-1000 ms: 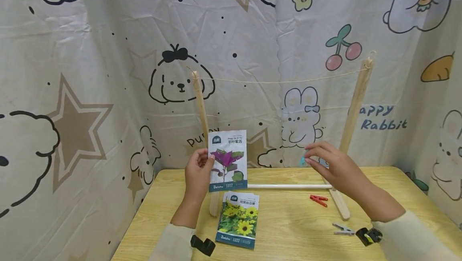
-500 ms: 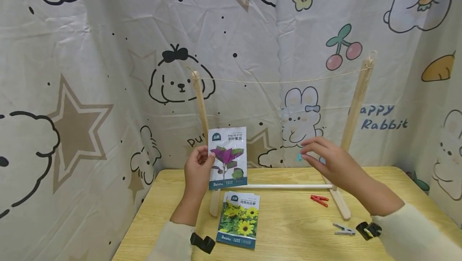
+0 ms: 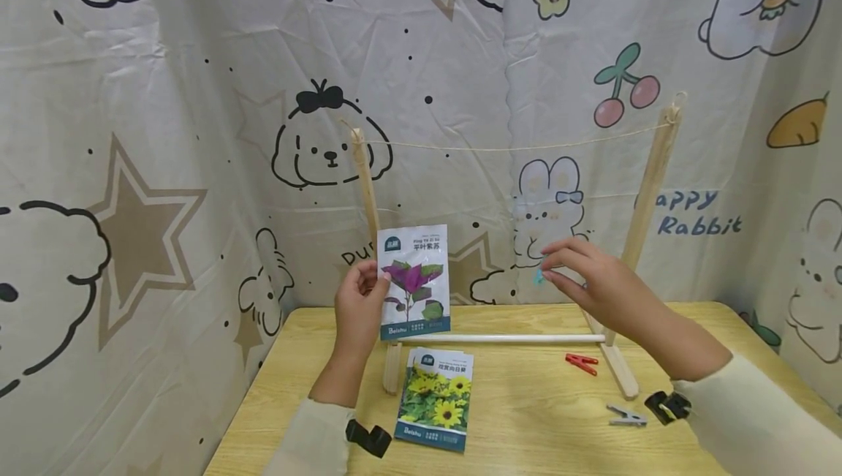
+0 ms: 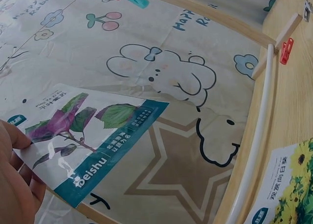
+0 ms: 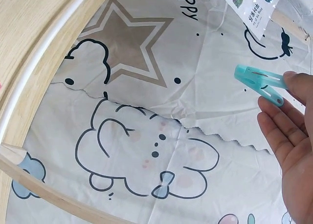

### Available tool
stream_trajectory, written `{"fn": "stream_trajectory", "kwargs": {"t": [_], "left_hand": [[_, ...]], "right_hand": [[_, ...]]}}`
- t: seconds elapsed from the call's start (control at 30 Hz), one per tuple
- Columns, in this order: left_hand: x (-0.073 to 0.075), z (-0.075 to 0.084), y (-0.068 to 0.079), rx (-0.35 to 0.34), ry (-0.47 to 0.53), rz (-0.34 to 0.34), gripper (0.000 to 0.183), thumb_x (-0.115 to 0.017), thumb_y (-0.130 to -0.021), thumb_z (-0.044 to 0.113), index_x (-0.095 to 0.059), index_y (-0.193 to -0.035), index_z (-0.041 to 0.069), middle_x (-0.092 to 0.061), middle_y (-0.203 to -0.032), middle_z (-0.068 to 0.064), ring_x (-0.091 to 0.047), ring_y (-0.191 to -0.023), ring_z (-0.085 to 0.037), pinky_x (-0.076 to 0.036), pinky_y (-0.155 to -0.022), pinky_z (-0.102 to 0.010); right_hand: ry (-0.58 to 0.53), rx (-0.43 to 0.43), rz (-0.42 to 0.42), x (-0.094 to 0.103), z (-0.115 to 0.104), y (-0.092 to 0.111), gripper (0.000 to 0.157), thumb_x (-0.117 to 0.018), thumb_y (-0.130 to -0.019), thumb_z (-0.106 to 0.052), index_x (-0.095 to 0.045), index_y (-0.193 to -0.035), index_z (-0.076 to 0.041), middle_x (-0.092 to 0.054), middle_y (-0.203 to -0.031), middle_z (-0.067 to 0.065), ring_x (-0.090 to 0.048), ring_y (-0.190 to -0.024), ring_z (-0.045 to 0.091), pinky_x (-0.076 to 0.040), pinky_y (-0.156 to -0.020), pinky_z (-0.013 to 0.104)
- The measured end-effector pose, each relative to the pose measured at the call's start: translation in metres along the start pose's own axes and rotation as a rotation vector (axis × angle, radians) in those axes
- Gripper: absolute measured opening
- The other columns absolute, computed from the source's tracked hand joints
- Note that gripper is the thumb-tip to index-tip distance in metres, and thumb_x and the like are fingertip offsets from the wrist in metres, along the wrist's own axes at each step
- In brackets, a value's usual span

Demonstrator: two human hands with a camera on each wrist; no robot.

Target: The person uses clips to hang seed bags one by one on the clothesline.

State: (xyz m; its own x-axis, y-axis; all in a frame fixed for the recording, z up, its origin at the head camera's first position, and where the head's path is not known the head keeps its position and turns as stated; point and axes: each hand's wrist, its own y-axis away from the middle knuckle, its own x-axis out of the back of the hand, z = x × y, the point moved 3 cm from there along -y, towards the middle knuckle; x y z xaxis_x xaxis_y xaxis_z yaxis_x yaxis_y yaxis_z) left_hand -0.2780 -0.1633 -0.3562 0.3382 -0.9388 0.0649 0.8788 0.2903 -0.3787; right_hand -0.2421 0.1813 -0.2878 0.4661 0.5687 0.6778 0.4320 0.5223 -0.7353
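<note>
My left hand (image 3: 358,304) pinches a seed packet (image 3: 414,282) by its left edge, thumb on the front. The packet is upright and shows a purple-leaved plant. To the right, my right hand (image 3: 595,278) holds a teal clothespin (image 5: 259,79) between thumb and fingers; the right wrist view shows its handle ends at the fingertips and its nose pointing away. Both hands are above the table, below a string (image 3: 493,149) tied between two wooden posts. More seed packets, the top one (image 3: 434,403) with yellow flowers, lie stacked on the table beneath the held packet.
The left post (image 3: 365,183) and right post (image 3: 647,183) stand on wooden feet, joined low down by a white rod (image 3: 520,339). A red clothespin (image 3: 582,364) and a grey clothespin (image 3: 627,416) lie on the table (image 3: 526,403) at the right. A printed cloth (image 3: 460,59) hangs behind.
The left hand has raised the purple-plant packet slightly. My right hand has moved a little left and up with the teal clothespin, nearer to the packet.
</note>
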Motion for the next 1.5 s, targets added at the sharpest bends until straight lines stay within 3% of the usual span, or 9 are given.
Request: {"fn": "stream_trajectory", "kwargs": {"t": [0.23, 0.37, 0.5, 0.67, 0.8, 0.9, 1.5], "left_hand": [[0.0, 0.003, -0.002, -0.003, -0.004, -0.002, 0.022, -0.068, -0.097, 0.016, -0.064, -0.116, 0.006, -0.067, -0.106, -0.013, -0.059, -0.093, -0.016, -0.049, -0.078, -0.016], [-0.001, 0.004, -0.002, -0.008, -0.003, -0.002, 0.023, -0.069, -0.097, 0.015, -0.064, -0.117, 0.006, -0.065, -0.103, -0.011, -0.059, -0.093, -0.015, -0.049, -0.078, -0.016], [-0.002, 0.006, -0.003, -0.017, -0.01, -0.004, 0.023, -0.069, -0.096, 0.014, -0.063, -0.118, 0.006, -0.065, -0.102, -0.01, -0.06, -0.094, -0.016, -0.049, -0.079, -0.017], [-0.003, 0.01, -0.004, -0.006, -0.018, -0.015, 0.024, -0.068, -0.098, 0.017, -0.063, -0.119, 0.008, -0.064, -0.105, -0.01, -0.059, -0.097, -0.017, -0.049, -0.082, -0.019], [-0.004, 0.011, -0.005, -0.001, -0.018, -0.015, 0.024, -0.067, -0.098, 0.018, -0.063, -0.119, 0.007, -0.064, -0.105, -0.011, -0.059, -0.097, -0.017, -0.049, -0.082, -0.019], [-0.005, 0.011, -0.005, -0.003, -0.023, -0.013, 0.024, -0.068, -0.098, 0.017, -0.064, -0.119, 0.007, -0.065, -0.105, -0.012, -0.06, -0.097, -0.018, -0.049, -0.083, -0.02], [-0.008, 0.017, -0.007, 0.016, -0.011, -0.021, 0.023, -0.067, -0.097, 0.013, -0.064, -0.118, 0.007, -0.064, -0.102, -0.009, -0.059, -0.095, -0.019, -0.05, -0.083, -0.023]], "right_hand": [[0.022, -0.001, -0.003, 0.006, -0.001, -0.006, 0.029, -0.083, -0.075, 0.005, -0.068, -0.096, -0.011, -0.068, -0.112, 0.005, -0.069, -0.099, 0.023, -0.055, -0.077, 0.034], [0.027, -0.012, 0.002, 0.011, -0.001, -0.011, 0.03, -0.083, -0.076, 0.004, -0.069, -0.098, -0.011, -0.068, -0.113, 0.004, -0.069, -0.099, 0.022, -0.055, -0.078, 0.032], [0.021, -0.017, 0.015, 0.018, 0.0, -0.015, 0.031, -0.084, -0.075, 0.005, -0.069, -0.098, -0.01, -0.067, -0.113, 0.006, -0.068, -0.1, 0.023, -0.051, -0.085, 0.013], [0.005, -0.009, 0.009, 0.022, 0.003, -0.019, 0.032, -0.083, -0.075, 0.007, -0.069, -0.099, -0.009, -0.067, -0.115, 0.008, -0.068, -0.104, 0.026, -0.033, -0.095, -0.003], [0.021, -0.02, 0.004, 0.026, 0.003, -0.024, 0.029, -0.082, -0.078, 0.005, -0.069, -0.099, -0.009, -0.067, -0.116, 0.007, -0.068, -0.103, 0.025, -0.052, -0.088, 0.016], [0.032, -0.025, 0.004, 0.028, 0.002, -0.027, 0.026, -0.081, -0.08, 0.004, -0.07, -0.099, -0.009, -0.067, -0.116, 0.007, -0.069, -0.101, 0.024, -0.056, -0.078, 0.037], [0.018, -0.025, -0.015, 0.036, -0.001, -0.057, 0.018, -0.075, -0.088, 0.0, -0.069, -0.103, -0.006, -0.066, -0.117, 0.011, -0.069, -0.101, 0.03, -0.059, -0.079, 0.046]]}}
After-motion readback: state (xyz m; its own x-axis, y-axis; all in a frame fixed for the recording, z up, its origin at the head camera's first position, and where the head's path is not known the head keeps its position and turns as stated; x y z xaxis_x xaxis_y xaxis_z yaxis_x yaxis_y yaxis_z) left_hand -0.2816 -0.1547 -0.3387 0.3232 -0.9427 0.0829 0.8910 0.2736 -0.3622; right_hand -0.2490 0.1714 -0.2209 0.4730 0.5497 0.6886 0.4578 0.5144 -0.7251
